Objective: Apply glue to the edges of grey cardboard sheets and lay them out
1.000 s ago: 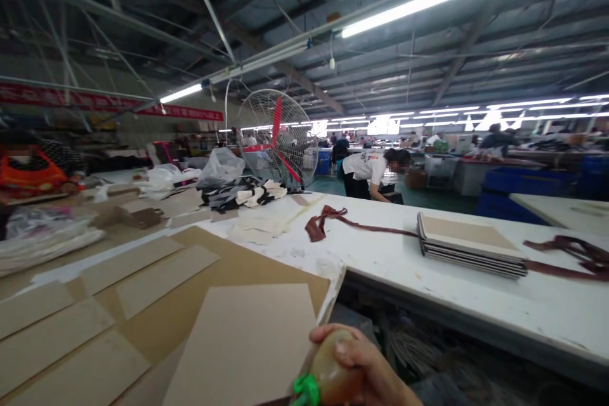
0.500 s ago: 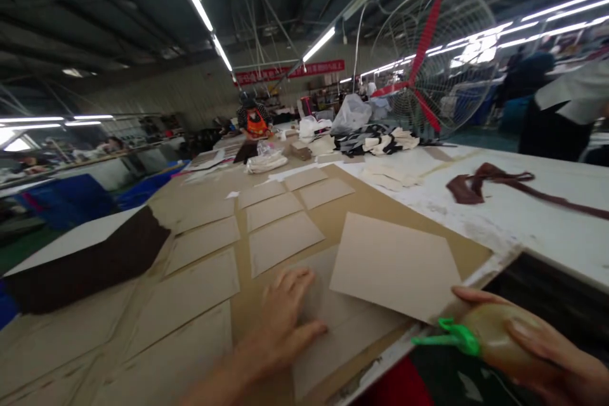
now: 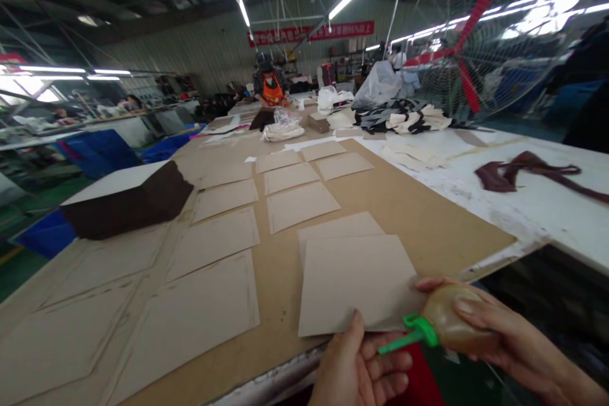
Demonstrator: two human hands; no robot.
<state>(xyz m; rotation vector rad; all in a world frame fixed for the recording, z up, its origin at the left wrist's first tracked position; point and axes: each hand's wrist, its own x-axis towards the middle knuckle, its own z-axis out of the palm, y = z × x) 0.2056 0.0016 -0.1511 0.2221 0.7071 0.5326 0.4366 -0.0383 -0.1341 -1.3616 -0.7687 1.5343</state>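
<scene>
My right hand (image 3: 495, 323) is wrapped round a squeeze bottle of amber glue (image 3: 447, 317) with a green nozzle (image 3: 413, 333) pointing left. Its index finger reaches the right corner of a beige cardboard sheet (image 3: 354, 282). At the sheet's near edge, my left hand (image 3: 359, 365) has its thumb on top and its fingers underneath, just below the nozzle tip. Another cardboard sheet (image 3: 340, 225) lies partly covered beneath the held one. Further sheets (image 3: 302, 203) lie flat in rows on the brown board (image 3: 280, 292) to the left and beyond.
A stack of sheets with dark sides (image 3: 133, 203) stands at the left. A brown strip (image 3: 523, 174) lies on the white table (image 3: 566, 216) at right. Fabric scraps (image 3: 399, 117) and plastic bags (image 3: 378, 85) lie farther back. A large fan (image 3: 469, 51) and a person in an orange apron (image 3: 272, 89) are beyond.
My left hand has moved from lying on the lower sheet to pinching the near edge of the held sheet. That sheet and the bottle have shifted left, and the view has turned right.
</scene>
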